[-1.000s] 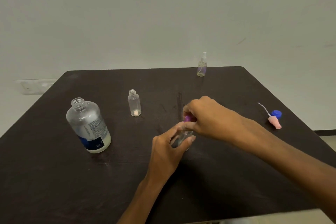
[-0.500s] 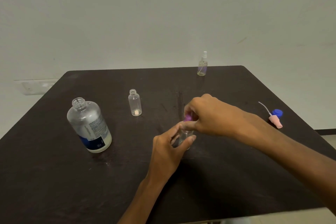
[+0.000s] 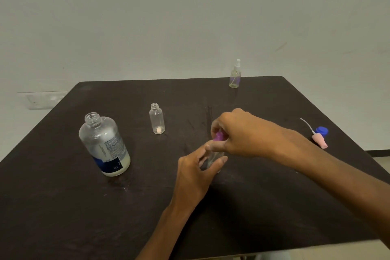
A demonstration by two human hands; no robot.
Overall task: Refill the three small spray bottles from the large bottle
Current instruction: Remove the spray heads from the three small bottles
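Observation:
A small clear spray bottle [image 3: 213,159] stands at the table's middle, mostly hidden by my hands. My left hand [image 3: 195,172] grips its body. My right hand [image 3: 238,133] pinches its purple spray cap [image 3: 218,136] on top. The large bottle [image 3: 104,144], uncapped, with a blue and white label and a little whitish liquid, stands upright at the left. A second small bottle [image 3: 157,119] stands open without a cap between them. A third small bottle [image 3: 235,75] with a white sprayer stands at the table's far edge.
A pink spray head [image 3: 319,140] with its thin tube lies at the right of the dark table [image 3: 63,207], beside a blue cap [image 3: 321,131]. A pale wall rises behind the table, with a socket plate [image 3: 41,100] low at the left.
My right hand has shifted slightly around the purple cap while the left hand keeps its hold on the bottle. Nothing else on the table has moved.

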